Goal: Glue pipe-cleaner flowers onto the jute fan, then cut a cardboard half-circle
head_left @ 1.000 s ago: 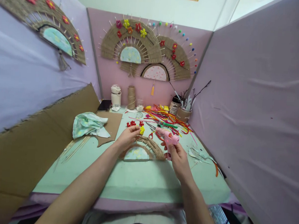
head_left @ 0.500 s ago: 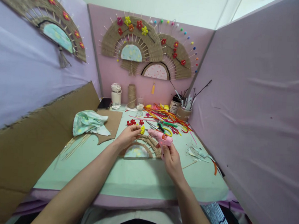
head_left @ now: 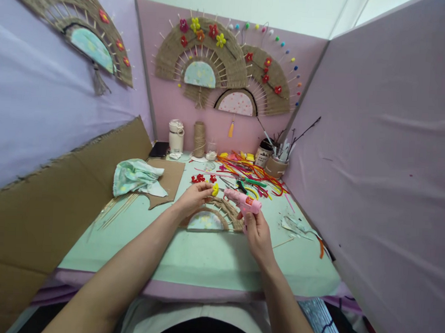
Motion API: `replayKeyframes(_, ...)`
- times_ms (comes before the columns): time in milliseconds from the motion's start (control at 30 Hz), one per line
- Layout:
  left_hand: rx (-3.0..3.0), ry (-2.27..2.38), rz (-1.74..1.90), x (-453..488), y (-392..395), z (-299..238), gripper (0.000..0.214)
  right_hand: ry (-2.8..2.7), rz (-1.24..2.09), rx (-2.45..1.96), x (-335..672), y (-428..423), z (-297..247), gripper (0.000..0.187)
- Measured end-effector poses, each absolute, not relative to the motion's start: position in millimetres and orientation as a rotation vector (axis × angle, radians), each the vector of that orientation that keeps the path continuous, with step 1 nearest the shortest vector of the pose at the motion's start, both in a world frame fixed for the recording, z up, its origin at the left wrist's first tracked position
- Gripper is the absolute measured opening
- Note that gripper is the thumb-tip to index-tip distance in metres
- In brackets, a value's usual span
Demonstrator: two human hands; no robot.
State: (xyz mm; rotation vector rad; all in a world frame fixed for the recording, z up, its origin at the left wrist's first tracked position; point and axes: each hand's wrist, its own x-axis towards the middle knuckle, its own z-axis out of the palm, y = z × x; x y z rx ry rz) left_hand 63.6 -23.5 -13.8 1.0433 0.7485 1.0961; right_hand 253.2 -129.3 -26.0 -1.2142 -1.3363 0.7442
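Observation:
Between the fingertips of my left hand [head_left: 194, 201] is a small yellow flower [head_left: 215, 189], held up over the table. My right hand [head_left: 256, 234] grips a pink hot glue gun [head_left: 245, 201] by its handle, its nozzle pointing left, right beside the flower; whether they touch I cannot tell. Beneath both hands lies a twine-wrapped fan [head_left: 205, 220] with a patterned half-round centre, partly hidden by my hands. Just beyond, several red flowers [head_left: 200, 178] rest on the table near green-handled pliers [head_left: 254, 182].
A crumpled patterned cloth [head_left: 136, 178] lies on cardboard [head_left: 175, 176] at left, near thin sticks [head_left: 121, 211]. Behind stand a white bottle [head_left: 176, 137], a twine spool [head_left: 199, 139] and a pot of twigs [head_left: 276, 167]. Coloured pipe cleaners [head_left: 259, 171] spread at the back right. Finished fans [head_left: 202, 51] hang on the wall.
The view has shifted slightly. My hands, the yellow flower and the glue gun keep nearly the same positions relative to each other.

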Motion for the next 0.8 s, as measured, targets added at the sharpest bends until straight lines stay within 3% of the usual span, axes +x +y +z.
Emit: replayKeyframes(800, 0.998, 0.728, 1.093, 63.5, -25.4, -10.0, 0.039, -1.379, 0.629, -1.227, 256.4, -127.0, -33.6, 0.033)
